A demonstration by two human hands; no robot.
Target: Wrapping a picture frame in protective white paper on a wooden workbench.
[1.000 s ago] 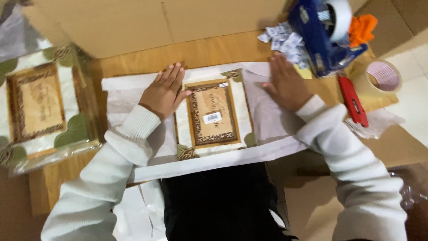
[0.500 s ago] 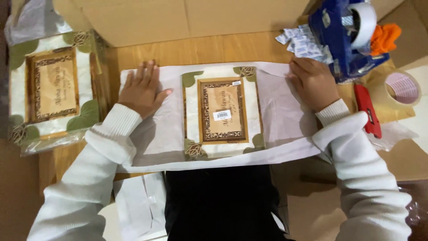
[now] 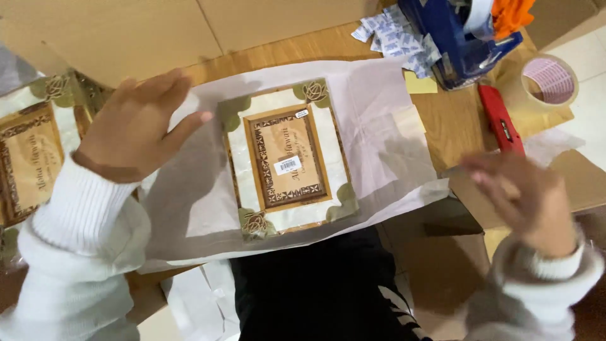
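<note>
A blue tape dispenser (image 3: 464, 47) at the far right holds a roll of tape, with an orange thing just behind it; a loose tape roll (image 3: 548, 82) lies to its right and a red utility knife (image 3: 500, 126) sits near them. A decorated picture frame (image 3: 287, 159) lies flat in the middle of a white sheet of wrapping paper (image 3: 385, 126) on a wooden table (image 3: 303, 47). The frame has a pale border, green leaf-shaped corners, a brown patterned inner border and a small white sticker. The left hand (image 3: 136, 129) rests flat on the paper's left part, fingers spread open. The right hand (image 3: 527, 196) hovers off the paper at the right, blurred, fingers loosely curled, holding nothing. A second similar frame (image 3: 28, 158) lies at the far left.
</note>
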